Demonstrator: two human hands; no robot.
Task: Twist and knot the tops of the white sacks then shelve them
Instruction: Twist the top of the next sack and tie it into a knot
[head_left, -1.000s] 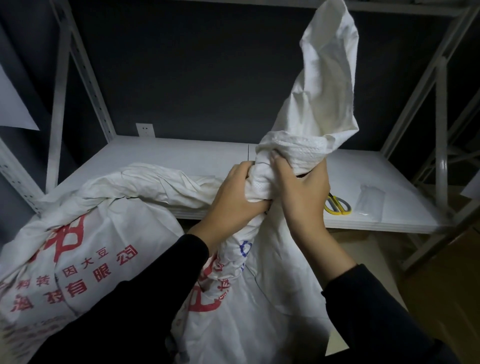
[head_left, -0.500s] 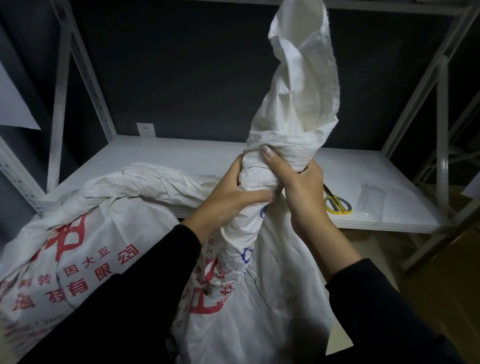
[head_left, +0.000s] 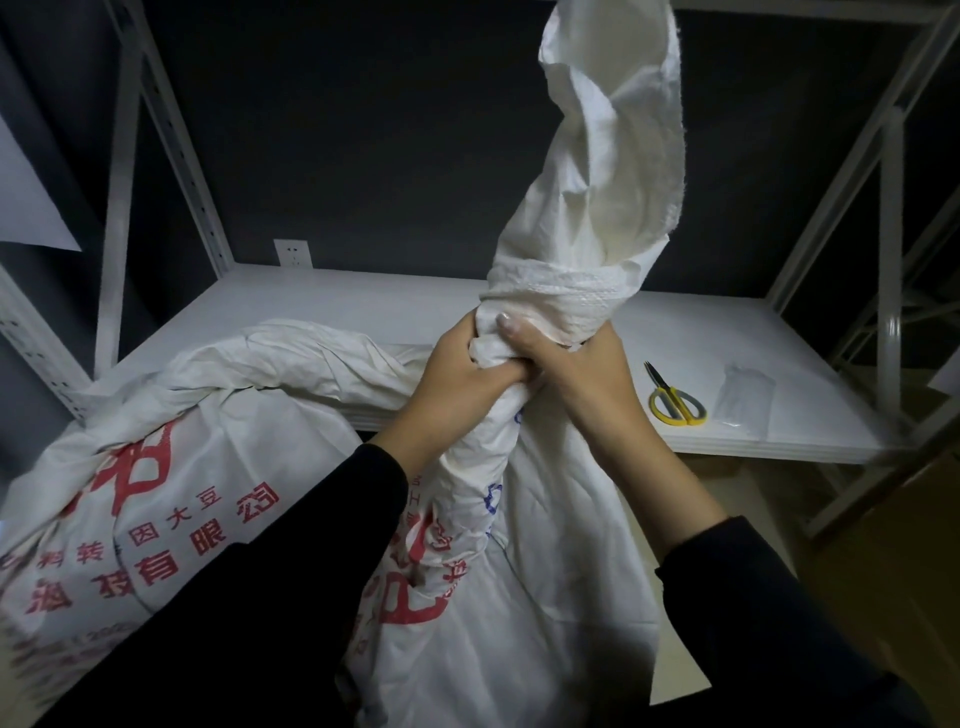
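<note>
both hands clamp the twisted neck of the white woven sack in front of the metal shelf: the left hand is wrapped around it from the left and the right hand grips it just below the wound band, with the loose top standing upright above. a second white sack with red printed characters leans against the shelf edge at left, while yellow-handled scissors and a small clear plastic bag lie on the shelf at right

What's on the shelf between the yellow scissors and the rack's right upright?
A small clear plastic packet lies flat on the white shelf, just right of the scissors; head view.
</note>
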